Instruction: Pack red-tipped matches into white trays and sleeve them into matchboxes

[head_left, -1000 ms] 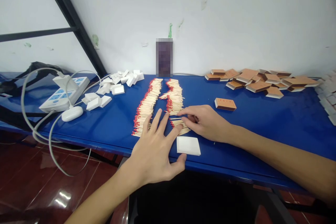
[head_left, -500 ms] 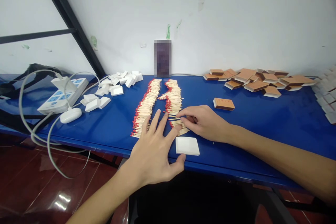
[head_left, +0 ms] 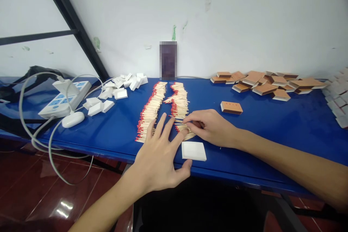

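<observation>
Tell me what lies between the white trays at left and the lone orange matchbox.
The left match row and the right match row, both red-tipped, lie between them in the head view.

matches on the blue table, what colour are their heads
The match heads are red, seen best in the head view, the only one given.

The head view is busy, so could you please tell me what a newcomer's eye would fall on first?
Probably the two rows of red-tipped matches, central on the blue table, with the spread left hand and the right hand at their nearer part. Next might come the pile of orange-brown matchboxes toward the back right, then the small white boxes toward the back left.
</observation>
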Available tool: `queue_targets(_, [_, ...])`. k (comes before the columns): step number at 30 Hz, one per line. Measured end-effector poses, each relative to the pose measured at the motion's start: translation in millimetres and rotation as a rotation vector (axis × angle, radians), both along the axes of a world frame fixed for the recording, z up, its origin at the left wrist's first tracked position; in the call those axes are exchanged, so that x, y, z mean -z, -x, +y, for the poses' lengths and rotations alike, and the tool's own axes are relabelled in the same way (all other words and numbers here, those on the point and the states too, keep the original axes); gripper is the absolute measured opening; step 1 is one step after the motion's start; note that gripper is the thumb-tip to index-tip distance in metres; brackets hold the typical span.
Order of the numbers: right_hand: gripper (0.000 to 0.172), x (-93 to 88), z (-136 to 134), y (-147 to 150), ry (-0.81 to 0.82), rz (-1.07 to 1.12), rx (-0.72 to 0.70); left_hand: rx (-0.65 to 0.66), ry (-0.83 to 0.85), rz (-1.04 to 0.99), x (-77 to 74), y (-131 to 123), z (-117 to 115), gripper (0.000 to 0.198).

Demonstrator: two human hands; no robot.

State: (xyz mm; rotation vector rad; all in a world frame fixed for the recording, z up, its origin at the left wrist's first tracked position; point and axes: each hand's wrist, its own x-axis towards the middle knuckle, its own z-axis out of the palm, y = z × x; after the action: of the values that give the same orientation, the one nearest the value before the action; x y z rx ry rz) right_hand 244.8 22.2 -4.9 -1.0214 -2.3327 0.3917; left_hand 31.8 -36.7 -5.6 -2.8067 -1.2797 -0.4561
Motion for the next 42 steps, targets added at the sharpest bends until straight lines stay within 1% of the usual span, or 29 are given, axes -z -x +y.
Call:
queue_targets(7, [0.023, -1.7, 0.3, 1.1, -0.007, -0.039, 0.024, 0.0, 0.026, 0.01, -1.2, -1.8, -0.1, 0.075])
queue_targets(11, [0.022, -0.8, 0.5, 1.3, 0.003, -0.024, 0.027, 0.008, 0.016, 0.005, -0.7, -1.5, 0.2, 0.076])
queue_targets(19, [0.021, 0.0, 0.9, -0.9, 0.014, -0.013, 0.031, 0.029, 0.001, -0.008, -0.6, -0.4, 1.3, 0.071])
queue_targets(24, [0.024, -0.3, 2.5, 0.4, 0.005, -0.039, 0.052, 0.015, 0.009, -0.01, 0.2, -0.4, 0.3, 0.075])
queue_targets(29, [0.025, -0.4, 2.7, 1.3, -0.021, -0.076, 0.05, -0.006, 0.015, -0.002, -0.1, -1.0, -0.6, 0.074])
queue_targets(42, [0.024, -1.8, 2.9, 1.9, 0.021, -0.066, 0.058, -0.025, 0.018, 0.011, -0.5, -1.5, -0.6, 0.075])
